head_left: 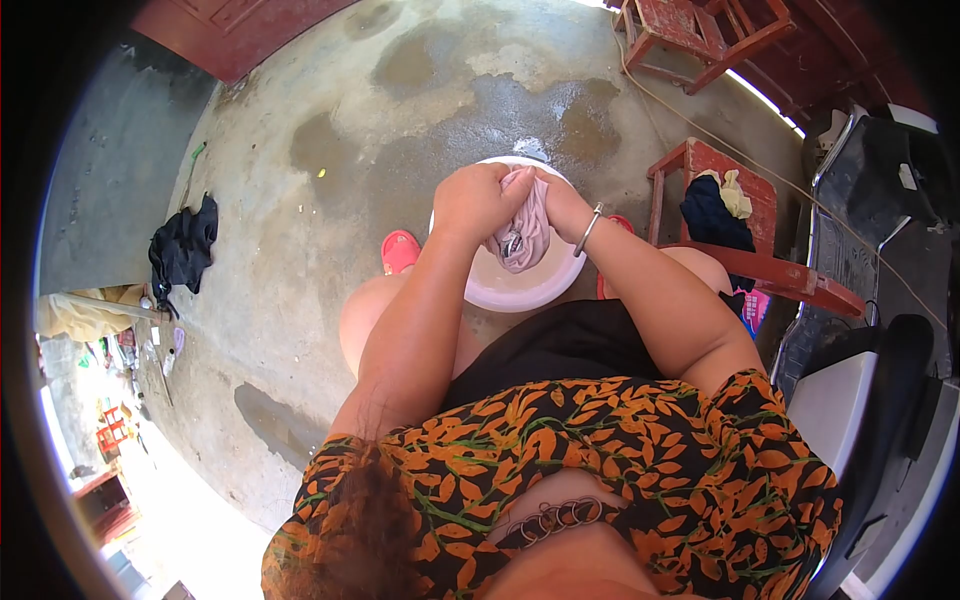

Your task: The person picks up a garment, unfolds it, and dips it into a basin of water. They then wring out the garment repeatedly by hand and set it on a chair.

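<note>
A pale pink cloth (520, 235), wet-looking and bunched up, hangs between my two hands over a white basin (515, 297) on the floor. My left hand (475, 203) is closed around the cloth's left upper side. On the other side, my right hand (563, 208) grips its upper right part, with a silver bangle (590, 228) on the wrist. A small dark and white patch shows on the cloth's lower end. Cloudy water seems to lie in the basin below. My fingertips are partly hidden in the folds.
Wet patches (500, 110) spread over the concrete floor beyond the basin. At right, a red wooden stool (765, 200) bears dark and cream cloths, near a black chair (850, 190). A cable runs past them. A black cloth or bag (184, 245) lies at left.
</note>
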`<state>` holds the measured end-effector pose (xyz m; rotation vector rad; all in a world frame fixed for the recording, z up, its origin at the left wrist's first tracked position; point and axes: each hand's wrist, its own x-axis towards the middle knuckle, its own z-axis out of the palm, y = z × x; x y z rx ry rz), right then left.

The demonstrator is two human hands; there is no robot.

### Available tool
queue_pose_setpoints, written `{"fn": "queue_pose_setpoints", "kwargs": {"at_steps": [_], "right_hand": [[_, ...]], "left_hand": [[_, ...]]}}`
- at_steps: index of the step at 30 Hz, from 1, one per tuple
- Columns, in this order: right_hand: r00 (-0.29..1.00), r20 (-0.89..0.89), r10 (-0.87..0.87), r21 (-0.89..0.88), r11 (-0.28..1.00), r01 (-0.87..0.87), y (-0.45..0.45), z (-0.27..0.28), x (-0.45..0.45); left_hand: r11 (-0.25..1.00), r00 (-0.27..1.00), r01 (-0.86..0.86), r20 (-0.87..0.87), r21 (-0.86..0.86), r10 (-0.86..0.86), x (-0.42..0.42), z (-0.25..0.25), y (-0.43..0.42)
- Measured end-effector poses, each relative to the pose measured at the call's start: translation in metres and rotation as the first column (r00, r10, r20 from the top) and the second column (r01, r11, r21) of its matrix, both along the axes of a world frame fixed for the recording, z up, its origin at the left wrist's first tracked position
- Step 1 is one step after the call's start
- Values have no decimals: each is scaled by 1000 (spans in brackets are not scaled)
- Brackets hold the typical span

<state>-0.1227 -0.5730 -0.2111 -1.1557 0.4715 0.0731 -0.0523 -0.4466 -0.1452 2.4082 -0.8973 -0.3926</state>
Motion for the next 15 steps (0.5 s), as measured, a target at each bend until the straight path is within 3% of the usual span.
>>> {"fn": "queue_pose_setpoints", "kwargs": {"at_steps": [15], "right_hand": [[1000, 22, 22, -18, 1000, -21, 0, 1, -2]], "left_hand": [[1000, 1000, 14, -7, -2, -14, 0, 1, 0]]}}
